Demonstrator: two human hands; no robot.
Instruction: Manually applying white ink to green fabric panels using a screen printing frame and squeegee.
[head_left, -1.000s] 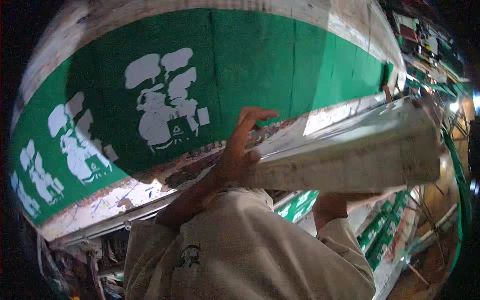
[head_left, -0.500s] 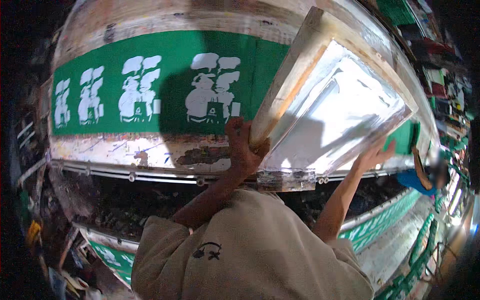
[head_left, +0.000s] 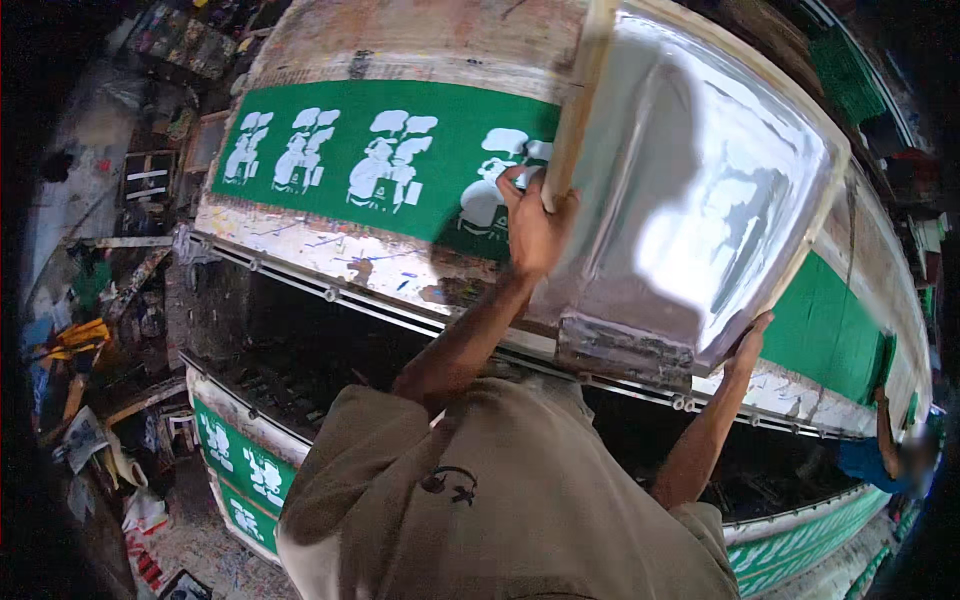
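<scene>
A wooden screen-printing frame (head_left: 580, 110), its mesh smeared with glossy white ink, is tilted over the long printing table. My left hand (head_left: 538, 228) is closed round its left bar. My right hand (head_left: 746, 346) grips its lower right edge. Along the frame's near side is a stained block (head_left: 625, 350). Beneath and beside the frame, a green cloth strip (head_left: 455, 125) lies on the table, bearing a row of white printed figures. The print closest to my left hand is partly covered by it and the frame.
A metal rail (head_left: 335, 294) with small stops runs along the table's near edge. Behind me stands another table with printed green cloth (head_left: 245, 485). A person in blue (head_left: 868, 462) is at the far right. Clutter, including a yellow item (head_left: 80, 338), lies left.
My right hand, previously open beside the frame, now holds its lower right edge. The frame's tilt has changed. My view has turned, showing more floor at the left.
</scene>
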